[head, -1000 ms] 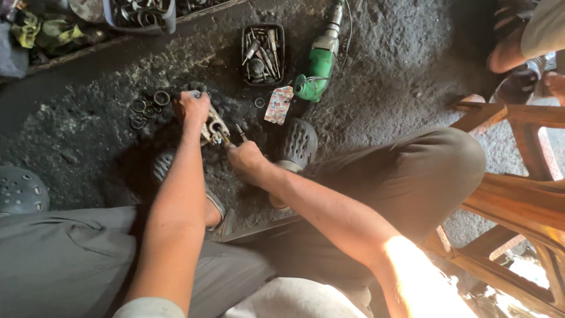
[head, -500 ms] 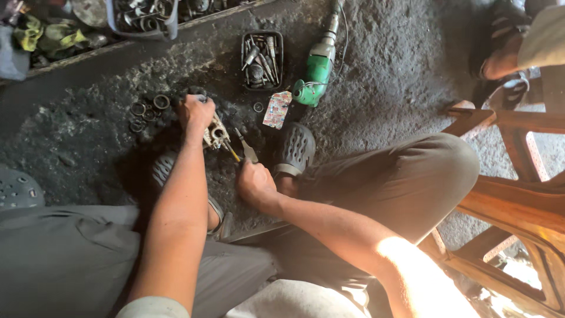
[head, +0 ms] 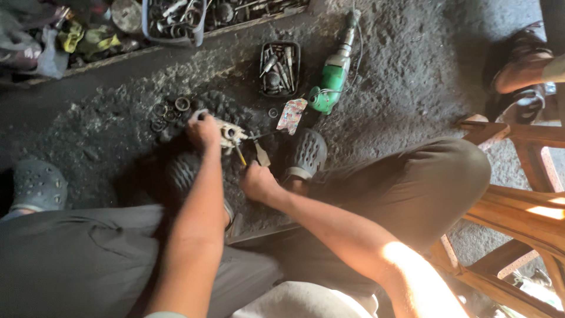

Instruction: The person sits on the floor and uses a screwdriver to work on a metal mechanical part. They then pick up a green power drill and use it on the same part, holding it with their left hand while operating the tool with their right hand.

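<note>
The left hand [head: 203, 131] gripped a pale metal part [head: 231, 134] on the floor [head: 412, 76] while the right hand [head: 257, 181] held a yellow-handled tool [head: 241, 155] against it.

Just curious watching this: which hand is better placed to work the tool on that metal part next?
Probably the right hand: it grips the yellow-handled tool, whose tip points at the metal part. The left hand is busy holding that part on the ground.

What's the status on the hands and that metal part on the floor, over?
Left hand grips the pale metal part on the floor. Right hand holds a yellow-handled tool just below the part. Loose rings beside it; nothing blocking.
</note>
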Demonstrator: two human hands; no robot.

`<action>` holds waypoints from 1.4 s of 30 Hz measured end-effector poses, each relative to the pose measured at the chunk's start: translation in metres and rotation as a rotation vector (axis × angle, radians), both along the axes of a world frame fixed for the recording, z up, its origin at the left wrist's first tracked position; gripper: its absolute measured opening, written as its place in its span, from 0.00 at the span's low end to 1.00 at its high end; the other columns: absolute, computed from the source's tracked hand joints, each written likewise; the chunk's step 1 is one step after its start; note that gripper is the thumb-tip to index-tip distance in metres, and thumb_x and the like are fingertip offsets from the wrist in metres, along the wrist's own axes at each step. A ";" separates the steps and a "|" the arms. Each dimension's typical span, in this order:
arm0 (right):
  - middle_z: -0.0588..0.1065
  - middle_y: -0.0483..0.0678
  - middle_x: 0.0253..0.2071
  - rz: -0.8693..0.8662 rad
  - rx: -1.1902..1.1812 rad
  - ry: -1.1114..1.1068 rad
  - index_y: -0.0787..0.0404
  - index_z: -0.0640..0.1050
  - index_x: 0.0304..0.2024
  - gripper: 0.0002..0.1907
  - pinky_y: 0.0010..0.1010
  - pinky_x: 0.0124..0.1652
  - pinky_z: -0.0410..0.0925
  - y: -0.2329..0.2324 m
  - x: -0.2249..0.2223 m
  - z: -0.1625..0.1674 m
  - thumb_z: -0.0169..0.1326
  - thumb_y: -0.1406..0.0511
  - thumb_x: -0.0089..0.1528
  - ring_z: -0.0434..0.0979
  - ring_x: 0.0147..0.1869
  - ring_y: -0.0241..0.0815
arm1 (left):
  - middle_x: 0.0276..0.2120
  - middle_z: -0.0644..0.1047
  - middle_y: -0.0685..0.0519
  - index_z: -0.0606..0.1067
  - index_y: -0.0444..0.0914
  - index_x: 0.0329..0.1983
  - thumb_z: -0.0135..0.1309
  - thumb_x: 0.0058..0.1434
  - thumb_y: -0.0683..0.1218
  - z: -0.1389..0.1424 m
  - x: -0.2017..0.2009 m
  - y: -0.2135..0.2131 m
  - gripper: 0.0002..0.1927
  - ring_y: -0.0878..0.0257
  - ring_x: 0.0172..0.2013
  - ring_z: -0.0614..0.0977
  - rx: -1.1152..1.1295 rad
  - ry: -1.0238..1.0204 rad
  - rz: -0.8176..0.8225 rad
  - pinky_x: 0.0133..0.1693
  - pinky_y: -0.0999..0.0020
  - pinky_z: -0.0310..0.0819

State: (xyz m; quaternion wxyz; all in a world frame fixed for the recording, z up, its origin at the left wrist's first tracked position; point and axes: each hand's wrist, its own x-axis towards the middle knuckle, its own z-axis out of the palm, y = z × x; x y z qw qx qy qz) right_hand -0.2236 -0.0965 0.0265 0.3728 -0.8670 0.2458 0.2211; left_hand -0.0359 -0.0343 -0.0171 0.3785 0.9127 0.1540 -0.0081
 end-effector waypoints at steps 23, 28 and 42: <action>0.81 0.62 0.37 -0.119 -0.129 0.172 0.63 0.75 0.43 0.14 0.50 0.42 0.73 0.016 -0.009 -0.008 0.42 0.60 0.71 0.82 0.42 0.63 | 0.45 0.82 0.44 0.82 0.44 0.45 0.52 0.61 0.56 0.006 0.007 -0.040 0.17 0.43 0.45 0.83 0.102 0.262 -0.154 0.46 0.50 0.79; 0.81 0.55 0.32 0.305 -0.502 0.005 0.62 0.77 0.44 0.10 0.42 0.31 0.74 -0.016 -0.002 0.026 0.47 0.66 0.65 0.84 0.34 0.53 | 0.46 0.81 0.46 0.81 0.45 0.46 0.52 0.60 0.58 0.001 0.005 -0.042 0.18 0.44 0.45 0.83 0.139 0.277 -0.128 0.46 0.51 0.79; 0.82 0.51 0.41 0.835 -0.691 -0.018 0.54 0.82 0.39 0.05 0.35 0.37 0.74 -0.057 0.131 0.125 0.58 0.65 0.61 0.84 0.44 0.46 | 0.49 0.80 0.45 0.80 0.43 0.47 0.54 0.61 0.59 0.001 0.004 -0.050 0.20 0.45 0.50 0.82 0.125 0.075 -0.584 0.53 0.45 0.73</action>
